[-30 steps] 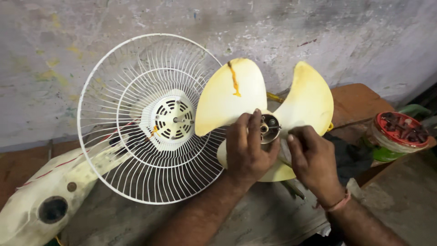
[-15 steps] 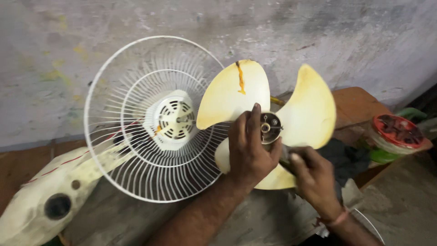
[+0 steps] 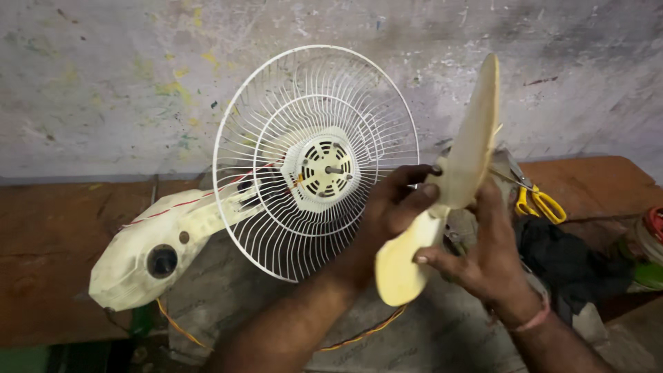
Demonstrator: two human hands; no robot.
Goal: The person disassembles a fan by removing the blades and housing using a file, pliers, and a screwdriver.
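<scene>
I hold a yellowed plastic fan blade [image 3: 469, 145] edge-on in front of me. My left hand [image 3: 397, 207] grips it at the hub from the left side. My right hand [image 3: 483, 255] holds it from the right, fingers touching the lower blade lobe [image 3: 400, 266]. To the left lies the fan body: a white wire rear guard [image 3: 276, 124] with the motor and bare shaft [image 3: 328, 169] in its middle, joined to a cream stand base [image 3: 148, 255].
Yellow-handled scissors [image 3: 542, 202] lie on the brown bench behind the blade. Dark cloth [image 3: 566, 259] sits at the right, with a red and green round object [image 3: 649, 242] at the frame edge. An orange wire [image 3: 176, 324] trails under the fan base. A stained wall stands behind.
The blade has been turned from facing me to edge-on and shifted right, away from the guard. The motor shaft now shows bare. My view moved closer and rightwards.
</scene>
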